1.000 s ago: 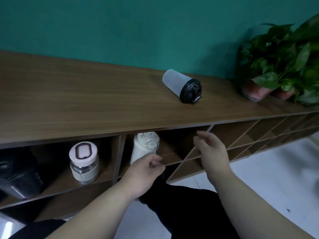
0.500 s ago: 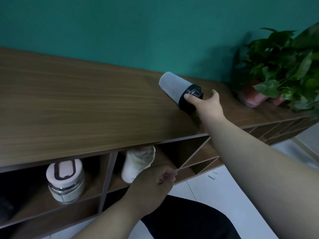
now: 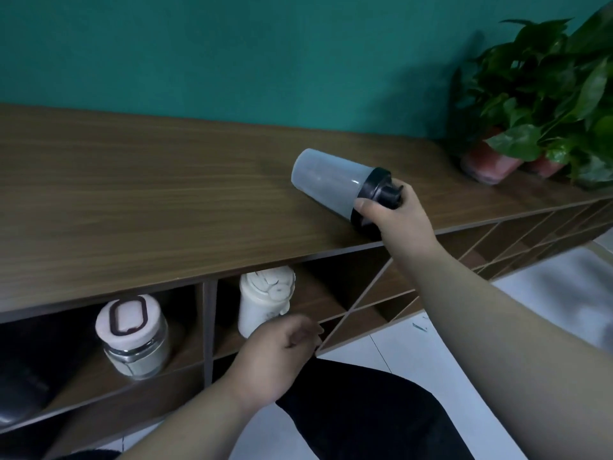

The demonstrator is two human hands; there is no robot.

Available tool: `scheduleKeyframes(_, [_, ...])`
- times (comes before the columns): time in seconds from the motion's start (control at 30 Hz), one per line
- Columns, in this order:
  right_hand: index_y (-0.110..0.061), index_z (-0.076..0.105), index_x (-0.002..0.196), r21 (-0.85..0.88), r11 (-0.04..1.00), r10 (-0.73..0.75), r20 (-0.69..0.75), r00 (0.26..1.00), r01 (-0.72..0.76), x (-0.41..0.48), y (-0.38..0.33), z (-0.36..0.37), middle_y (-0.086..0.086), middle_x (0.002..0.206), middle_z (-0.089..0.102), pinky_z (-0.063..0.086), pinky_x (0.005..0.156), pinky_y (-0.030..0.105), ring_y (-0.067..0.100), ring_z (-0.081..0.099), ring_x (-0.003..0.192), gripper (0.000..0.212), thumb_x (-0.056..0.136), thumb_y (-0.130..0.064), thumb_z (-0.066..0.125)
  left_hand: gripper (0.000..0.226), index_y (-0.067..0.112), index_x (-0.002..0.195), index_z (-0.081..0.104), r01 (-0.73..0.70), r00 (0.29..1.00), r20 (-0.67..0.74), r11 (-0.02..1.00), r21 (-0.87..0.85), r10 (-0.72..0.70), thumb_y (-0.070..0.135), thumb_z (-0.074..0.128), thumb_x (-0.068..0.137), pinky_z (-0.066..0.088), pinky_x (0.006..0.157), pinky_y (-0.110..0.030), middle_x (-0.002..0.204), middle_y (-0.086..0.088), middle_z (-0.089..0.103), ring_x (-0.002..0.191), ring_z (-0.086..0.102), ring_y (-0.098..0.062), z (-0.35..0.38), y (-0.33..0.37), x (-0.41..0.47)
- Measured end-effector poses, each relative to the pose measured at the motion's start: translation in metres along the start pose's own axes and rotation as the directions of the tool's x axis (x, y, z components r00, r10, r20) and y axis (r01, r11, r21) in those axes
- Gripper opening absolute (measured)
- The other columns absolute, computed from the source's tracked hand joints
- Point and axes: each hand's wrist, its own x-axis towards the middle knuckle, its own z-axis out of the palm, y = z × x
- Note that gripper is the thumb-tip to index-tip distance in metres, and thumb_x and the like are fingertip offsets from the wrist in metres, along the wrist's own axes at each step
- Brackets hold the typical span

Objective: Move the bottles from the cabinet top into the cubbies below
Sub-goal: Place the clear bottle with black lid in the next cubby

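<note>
The right hand [image 3: 394,212] grasps the frosted grey plastic bottle [image 3: 326,182] by its black lid, long axis tilted, base pointing left over the wooden cabinet top [image 3: 149,200]. The left hand [image 3: 277,356] (loosely curled, holding nothing) hovers by the cubbies [image 3: 331,293] below.

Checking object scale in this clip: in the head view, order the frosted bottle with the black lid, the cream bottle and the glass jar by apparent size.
1. Frosted bottle, in the right hand.
2. Glass jar and cream bottle: look alike in size; the cream bottle is partly hidden, so unranked.
</note>
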Motion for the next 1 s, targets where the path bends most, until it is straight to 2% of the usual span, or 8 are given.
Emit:
scheduleKeyframes(0.13, [-0.031, 0.05, 0.137, 0.06, 0.996, -0.066, 0.12, 0.991, 0.059, -0.049, 0.018, -0.048, -0.01, 0.119, 0.065, 0.054, 0.07, 0.016, 0.002, 0.069, 0.097, 0.071, 0.076, -0.024, 0.085, 0.02, 0.036, 0.09, 0.076, -0.007, 1.0, -0.024, 0.999, 0.039, 0.008, 0.017, 0.069, 0.094, 0.051, 0.076, -0.019, 0.085, 0.019, 0.075, 0.081, 0.07, -0.001, 0.007, -0.001, -0.008])
scheduleKeyframes(0.27, [-0.037, 0.055, 0.132, 0.107, 0.986, -0.143, 0.196, 0.97, 0.124, -0.078, 0.051, -0.089, -0.02, 0.113, 0.069, 0.059, 0.083, 0.029, 0.006, 0.068, 0.108, 0.085, 0.053, -0.039, 0.087, 0.026, 0.041, 0.105, 0.067, -0.051, 0.999, -0.013, 0.998, 0.023, 0.052, 0.019, 0.071, 0.091, 0.048, 0.078, -0.015, 0.099, 0.017, 0.074, 0.084, 0.067, -0.001, 0.017, -0.007, -0.019])
scheduleKeyframes(0.5, [-0.041, 0.037, 0.145, -0.336, 0.848, -0.208, 0.498, 0.842, 0.409, -0.079, 0.093, -0.097, -0.014, 0.136, 0.046, 0.045, 0.1, 0.015, -0.005, 0.048, 0.125, 0.097, 0.06, -0.045, 0.084, 0.091, 0.039, 0.15, 0.031, -0.053, 0.994, -0.096, 0.999, 0.003, 0.053, 0.055, 0.075, 0.071, 0.037, 0.114, -0.03, 0.146, 0.026, 0.046, 0.139, 0.042, 0.002, 0.044, -0.014, -0.02])
scheduleKeyframes(0.67, [-0.041, 0.034, 0.15, -0.375, 0.77, -0.139, 0.692, 0.708, 0.517, -0.052, 0.117, -0.079, -0.021, 0.142, 0.032, 0.044, 0.109, 0.025, 0.005, 0.041, 0.135, 0.097, 0.067, -0.033, 0.083, 0.114, 0.037, 0.16, 0.011, 0.058, 0.998, -0.033, 0.979, 0.195, -0.053, 0.032, 0.087, 0.075, 0.03, 0.119, -0.029, 0.153, 0.022, 0.026, 0.143, 0.026, 0.002, 0.065, -0.015, 0.011])
scheduleKeyframes(0.77, [-0.04, 0.038, 0.148, -0.32, 0.763, -0.165, 0.744, 0.648, 0.562, -0.032, 0.129, -0.063, -0.019, 0.147, 0.026, 0.045, 0.11, 0.031, 0.008, 0.034, 0.142, 0.09, 0.07, -0.025, 0.079, 0.12, 0.039, 0.159, 0.01, 0.124, 0.992, 0.014, 0.983, 0.133, -0.127, 0.023, 0.09, 0.07, 0.037, 0.113, -0.029, 0.145, 0.024, 0.042, 0.138, 0.041, 0.0, 0.071, -0.025, 0.038])
scheduleKeyframes(0.87, [-0.04, 0.039, 0.147, -0.291, 0.766, -0.162, 0.776, 0.61, 0.574, -0.011, 0.141, -0.047, -0.023, 0.15, 0.019, 0.043, 0.111, 0.032, 0.01, 0.031, 0.143, 0.085, 0.074, -0.019, 0.077, 0.094, 0.059, 0.137, 0.042, 0.024, 0.998, -0.053, 0.987, 0.162, -0.016, 0.01, 0.085, 0.07, 0.048, 0.102, -0.023, 0.129, 0.026, 0.063, 0.125, 0.058, 0.003, 0.077, -0.039, 0.064])
scheduleKeyframes(0.93, [-0.043, 0.033, 0.149, -0.255, 0.813, -0.168, 0.759, 0.63, 0.524, 0.002, 0.151, -0.038, -0.024, 0.158, 0.01, 0.045, 0.111, 0.031, 0.009, 0.031, 0.144, 0.089, 0.076, -0.02, 0.078, 0.084, 0.07, 0.117, 0.049, -0.023, 0.991, -0.127, 0.982, 0.185, 0.047, 0.009, 0.085, 0.073, 0.047, 0.091, -0.013, 0.119, 0.025, 0.067, 0.115, 0.061, 0.007, 0.082, -0.045, 0.08])
scheduleKeyframes(1.0, [-0.044, 0.021, 0.155, -0.22, 0.882, -0.158, 0.697, 0.699, 0.418, 0.012, 0.163, -0.027, -0.027, 0.161, 0.003, 0.047, 0.109, 0.029, 0.002, 0.03, 0.141, 0.104, 0.075, -0.025, 0.084, 0.083, 0.074, 0.116, 0.046, -0.008, 0.974, -0.218, 0.98, 0.197, 0.052, 0.017, 0.088, 0.072, 0.049, 0.094, -0.019, 0.124, 0.019, 0.064, 0.117, 0.06, 0.004, 0.088, -0.053, 0.096])
